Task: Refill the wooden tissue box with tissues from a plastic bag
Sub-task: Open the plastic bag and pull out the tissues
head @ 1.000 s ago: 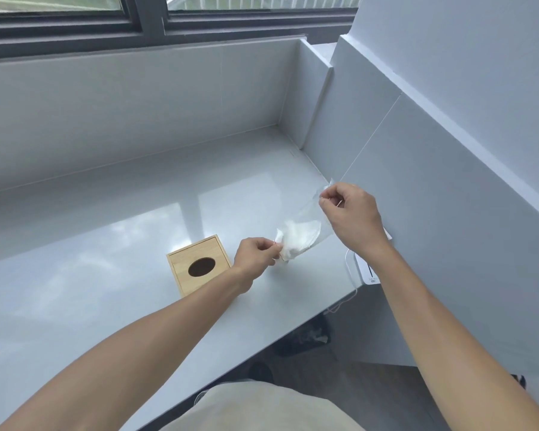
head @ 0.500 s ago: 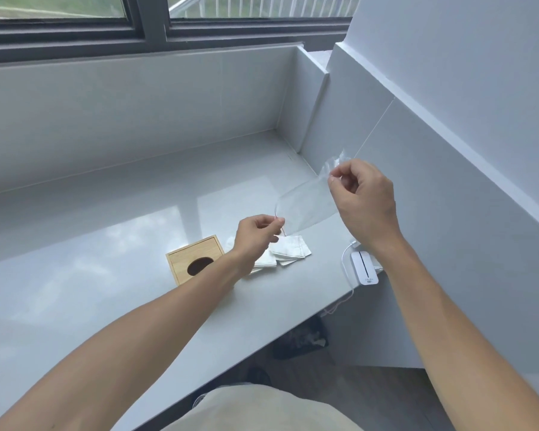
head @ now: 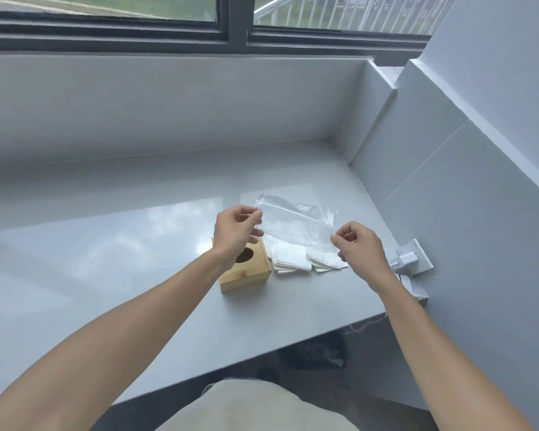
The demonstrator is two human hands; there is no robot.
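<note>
Both hands, left and right, pinch a clear crinkled bag above folded white tissues; the left wrist partly hides the square wooden box.

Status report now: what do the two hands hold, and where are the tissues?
Left hand and right hand both pinch the empty plastic bag, held above the counter. Tissues lie stacked beside the wooden tissue box, none inside yet. Nothing blocks the box.
</note>
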